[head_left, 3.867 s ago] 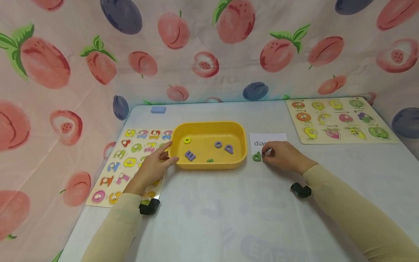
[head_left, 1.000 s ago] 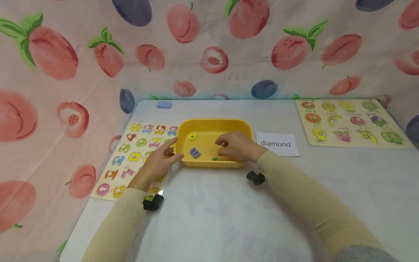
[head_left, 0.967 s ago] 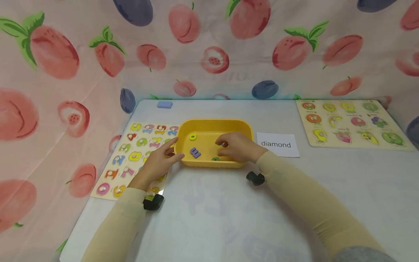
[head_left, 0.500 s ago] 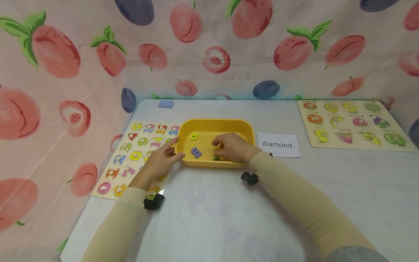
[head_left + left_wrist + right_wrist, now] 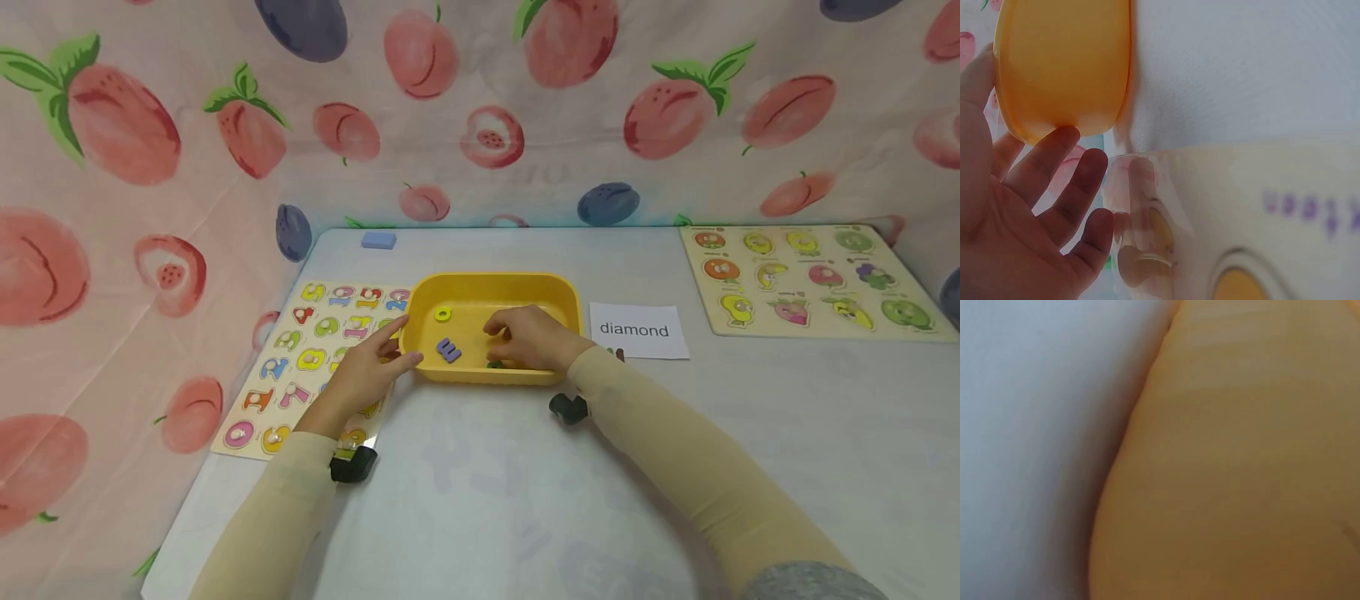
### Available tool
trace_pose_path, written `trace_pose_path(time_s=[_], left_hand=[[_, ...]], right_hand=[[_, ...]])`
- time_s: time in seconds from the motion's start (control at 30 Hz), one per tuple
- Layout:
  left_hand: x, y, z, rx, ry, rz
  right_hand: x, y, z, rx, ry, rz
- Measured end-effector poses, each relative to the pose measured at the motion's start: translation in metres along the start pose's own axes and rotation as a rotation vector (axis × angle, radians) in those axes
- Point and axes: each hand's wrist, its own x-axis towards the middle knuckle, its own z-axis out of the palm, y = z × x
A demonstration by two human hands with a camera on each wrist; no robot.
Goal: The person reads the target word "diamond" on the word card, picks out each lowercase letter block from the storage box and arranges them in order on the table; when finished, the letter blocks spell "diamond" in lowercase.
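A yellow tub [image 5: 491,283] stands mid-table. My left hand [image 5: 360,375] rests at its left end; in the left wrist view the loosely bent fingers [image 5: 1060,144] touch its outside. Inside the tub, my right hand [image 5: 536,337] reaches down with bent fingers. Its thumb is at a green letter [image 5: 493,364], mostly covered; whether it pinches anything cannot be told. A purple foam letter like an m or E [image 5: 448,350] and a yellow ring-shaped letter o [image 5: 443,313] lie left of that hand. The right wrist view shows only the blurred tub wall [image 5: 1222,456].
A white card reading "diamond" [image 5: 637,332] lies right of the tub. Small green and brown pieces [image 5: 619,355] at its lower edge are partly behind the sleeve. A number board [image 5: 258,400] lies left, a fruit board [image 5: 810,321] right, a blue block [image 5: 378,241] behind.
My right hand has left the green letter d by the card, gone into the tub and shifted slightly left there, covering the purple o and p. The left hand stays at the tub.
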Motion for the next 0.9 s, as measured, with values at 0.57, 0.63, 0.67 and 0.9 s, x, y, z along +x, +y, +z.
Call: trace_pose_path(time_s=[0.57, 0.63, 0.67, 0.9], left_hand=[[-0.001, -0.001, -0.002, -0.005, 0.006, 0.005], [-0.001, -0.001, -0.002, -0.004, 0.007, 0.006], [-0.001, 0.0, -0.002, -0.007, 0.007, 0.006], [-0.001, 0.0, 0.0, -0.017, -0.003, -0.005]], right_hand=[[0.01, -0.005, 0.0, -0.034, -0.007, 0.01], [0.012, -0.007, 0.0, -0.057, 0.0, -0.015], [0.013, -0.009, 0.0, -0.066, 0.003, -0.029], [0.024, -0.024, 0.006, -0.08, -0.019, -0.057]])
